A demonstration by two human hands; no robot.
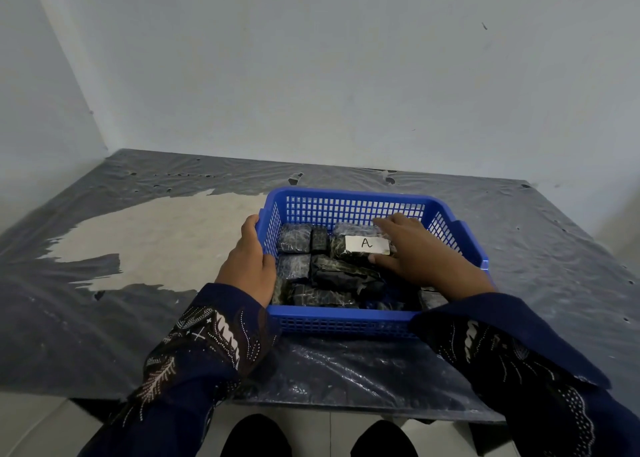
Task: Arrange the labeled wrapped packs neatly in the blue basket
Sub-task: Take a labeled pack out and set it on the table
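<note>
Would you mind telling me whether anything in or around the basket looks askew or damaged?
In the blue basket, one dark wrapped pack lies diagonally across its neighbours, unlike the squarer packs at the far left. The plastic sheet covering the table is torn, baring a pale patch left of the basket.

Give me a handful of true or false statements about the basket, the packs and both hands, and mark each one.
1. The left hand grips the left rim of the blue basket. True.
2. The pack under the right hand has a label reading B. False: the white label reads A.
3. The basket is empty. False: several dark wrapped packs lie inside it.
4. The right hand is inside the basket, on the labeled pack. True.
5. The basket sits on a plastic sheet. True.
6. Both hands wear gloves. False: both are bare, with dark patterned sleeves.
</note>
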